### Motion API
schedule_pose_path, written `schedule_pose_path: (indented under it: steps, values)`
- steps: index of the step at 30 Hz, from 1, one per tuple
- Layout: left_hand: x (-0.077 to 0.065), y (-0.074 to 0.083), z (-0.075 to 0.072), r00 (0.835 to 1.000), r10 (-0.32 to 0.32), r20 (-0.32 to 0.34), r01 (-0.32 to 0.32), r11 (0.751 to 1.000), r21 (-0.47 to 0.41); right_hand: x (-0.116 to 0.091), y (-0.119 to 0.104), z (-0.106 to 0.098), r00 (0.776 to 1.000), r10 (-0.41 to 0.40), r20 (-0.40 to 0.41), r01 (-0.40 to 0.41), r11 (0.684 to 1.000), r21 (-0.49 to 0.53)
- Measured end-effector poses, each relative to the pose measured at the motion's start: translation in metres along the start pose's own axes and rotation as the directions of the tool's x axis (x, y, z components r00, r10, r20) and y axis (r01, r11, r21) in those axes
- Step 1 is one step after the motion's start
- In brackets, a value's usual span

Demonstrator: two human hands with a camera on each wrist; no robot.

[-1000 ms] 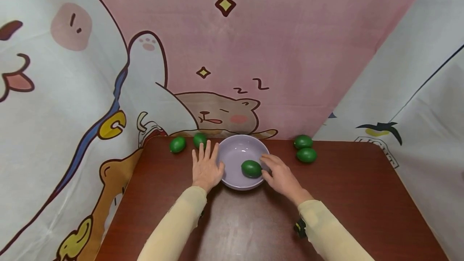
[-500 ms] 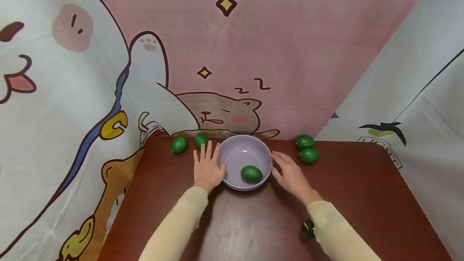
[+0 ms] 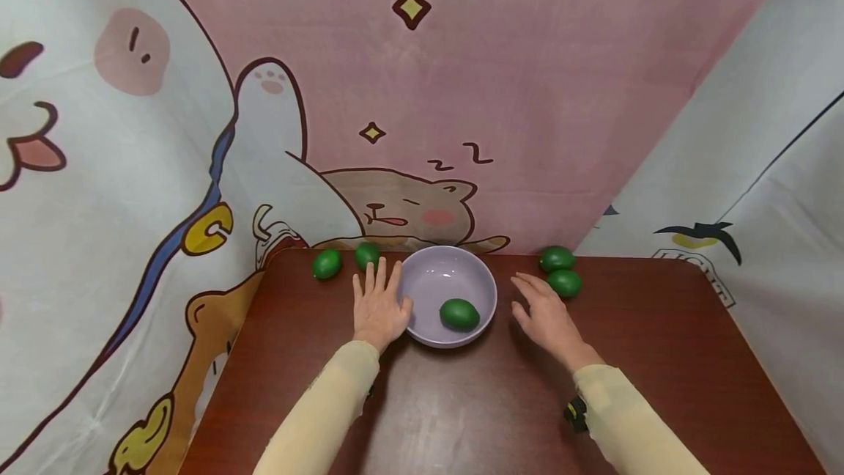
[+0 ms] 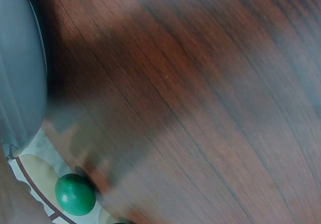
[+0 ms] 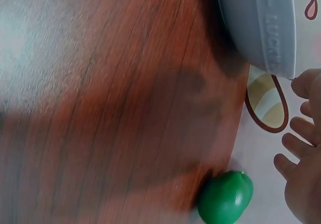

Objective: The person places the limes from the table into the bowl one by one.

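A round lilac bowl point(image 3: 422, 284) stands near the table's back edge, with one green lime point(image 3: 459, 314) lying inside toward its front. At the bowl's left rim, my left hand point(image 3: 380, 311) has its fingers spread and straight, the thumb right at the rim. My right hand point(image 3: 546, 316) is over the table to the right of the bowl, apart from it, fingers loosely bent and holding nothing. Just beyond that hand lie two limes, a nearer lime point(image 3: 565, 284) and a farther lime point(image 3: 557, 259). In the right wrist view the bowl point(image 5: 261, 28) shows raised lettering on its side.
Two more limes rest left of the bowl: an outer lime point(image 3: 326, 264) and an inner lime point(image 3: 366, 255), partly behind my left fingertips. The brown wooden table point(image 3: 435, 409) ends against a cartoon-printed cloth point(image 3: 527, 94) at the back and sides.
My right hand has drawn away from the lime and the bowl, moving right. The lime has settled a little lower in the bowl. My left hand has stayed almost still.
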State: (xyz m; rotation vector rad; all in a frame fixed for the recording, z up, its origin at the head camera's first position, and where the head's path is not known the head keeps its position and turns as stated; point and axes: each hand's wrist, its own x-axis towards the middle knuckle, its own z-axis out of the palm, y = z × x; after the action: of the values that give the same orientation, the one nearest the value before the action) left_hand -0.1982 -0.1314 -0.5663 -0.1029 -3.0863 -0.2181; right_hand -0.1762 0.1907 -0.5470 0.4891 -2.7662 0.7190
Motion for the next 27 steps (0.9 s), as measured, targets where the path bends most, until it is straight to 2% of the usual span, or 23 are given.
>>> schedule_pose_path:
  steps: [16, 27]
  values:
    - [0.000, 0.000, -0.002, 1.000, 0.001, 0.004, -0.001, 1.000, -0.004, -0.003, 0.028, -0.006, 0.998, 0.059, -0.017, -0.059, 0.997, -0.059]
    - [0.000, 0.000, -0.001, 1.000, -0.001, 0.008, 0.001, 1.000, -0.005, -0.004, 0.040, -0.014, 0.998, 0.044, -0.046, -0.048, 0.995, -0.084]
